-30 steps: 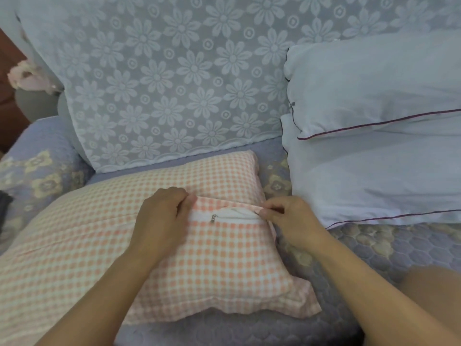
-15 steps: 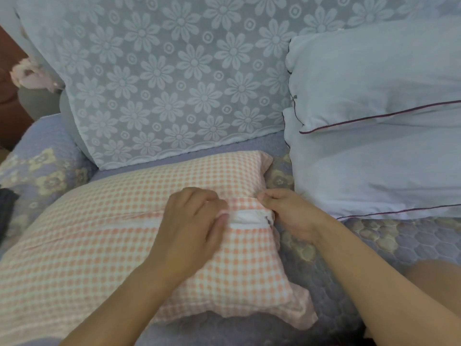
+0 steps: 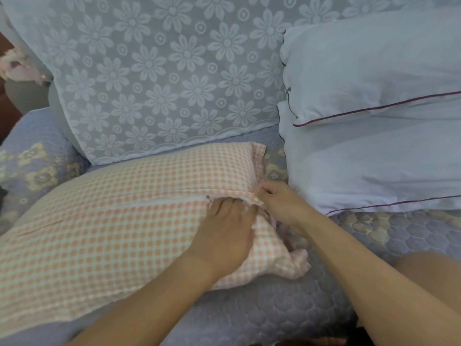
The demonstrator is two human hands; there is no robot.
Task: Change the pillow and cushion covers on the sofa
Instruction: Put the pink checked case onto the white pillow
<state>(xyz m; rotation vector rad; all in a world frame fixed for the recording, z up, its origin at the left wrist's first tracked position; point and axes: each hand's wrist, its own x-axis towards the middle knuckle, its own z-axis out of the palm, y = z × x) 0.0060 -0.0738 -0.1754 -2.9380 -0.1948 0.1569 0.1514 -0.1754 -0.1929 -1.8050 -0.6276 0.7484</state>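
We see the checked pillow (image 3: 104, 233) lying flat on the sofa (image 3: 274, 308), just left of two stacked white pillows (image 3: 374, 121). Our left hand (image 3: 224, 236) presses palm-down beside the zip pull (image 3: 209, 198), its fingers released as far as we can tell. Our right hand (image 3: 282, 203) pinches the cover's edge at the zip's right end.
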